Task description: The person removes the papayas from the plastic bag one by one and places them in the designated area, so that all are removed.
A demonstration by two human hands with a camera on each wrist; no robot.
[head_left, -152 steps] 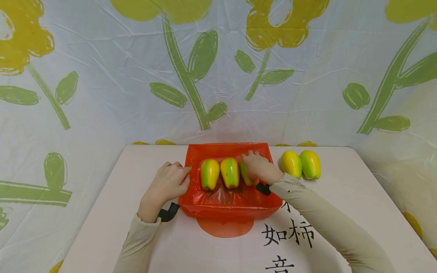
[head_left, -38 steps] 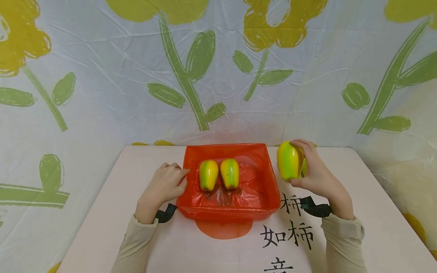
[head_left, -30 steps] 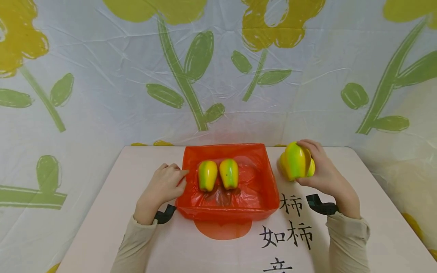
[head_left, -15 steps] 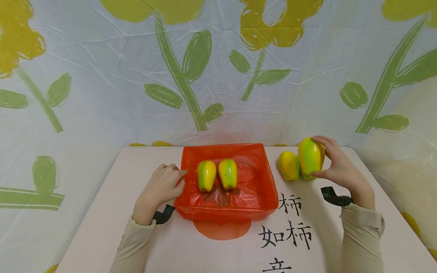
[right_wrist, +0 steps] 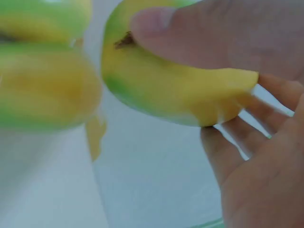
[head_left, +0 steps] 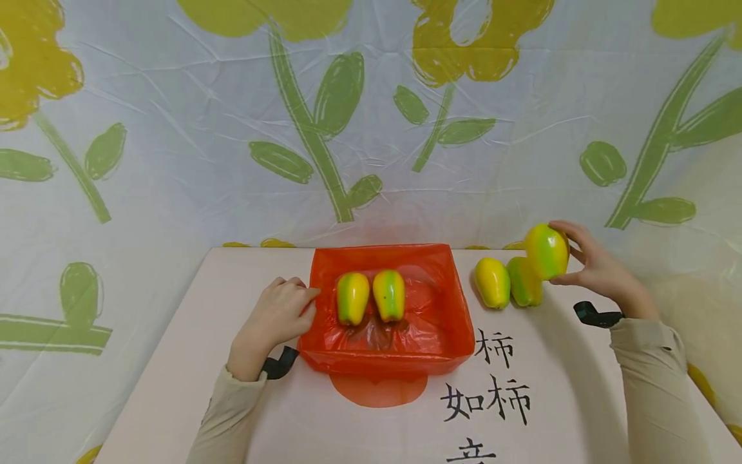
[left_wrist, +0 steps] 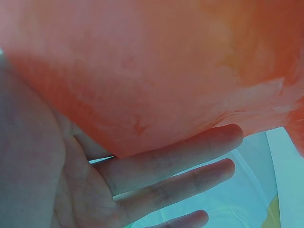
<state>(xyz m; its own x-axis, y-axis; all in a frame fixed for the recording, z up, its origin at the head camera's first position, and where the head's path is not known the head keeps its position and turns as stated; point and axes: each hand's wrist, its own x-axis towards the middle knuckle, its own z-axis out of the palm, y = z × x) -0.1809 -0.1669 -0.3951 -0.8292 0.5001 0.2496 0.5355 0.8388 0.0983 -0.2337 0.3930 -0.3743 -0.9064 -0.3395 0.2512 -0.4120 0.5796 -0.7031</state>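
Note:
My right hand [head_left: 597, 264] grips a yellow-green star fruit [head_left: 547, 251] between thumb and fingers, raised above the table's right back corner. In the right wrist view, the thumb lies over the star fruit [right_wrist: 166, 92] and the fingertips are behind its lower edge. Two more star fruits stand on the table to its left, one at the outer side [head_left: 493, 283] and one partly behind the held fruit [head_left: 524, 283]. Two others [head_left: 353, 298] sit inside a red plastic box [head_left: 385, 364]. My left hand [head_left: 281, 312] touches the box's left side, fingers straight along it in the left wrist view.
The pale table [head_left: 191, 361] has black characters [head_left: 487, 399] and a red-orange round print [head_left: 379, 390] in front of the box. A flowered cloth [head_left: 220, 129] hangs right behind the table's back edge.
The right hand has lifted the rightmost star fruit out of the red box and carried it right, past the two on the table. The left hand has stayed at the box.

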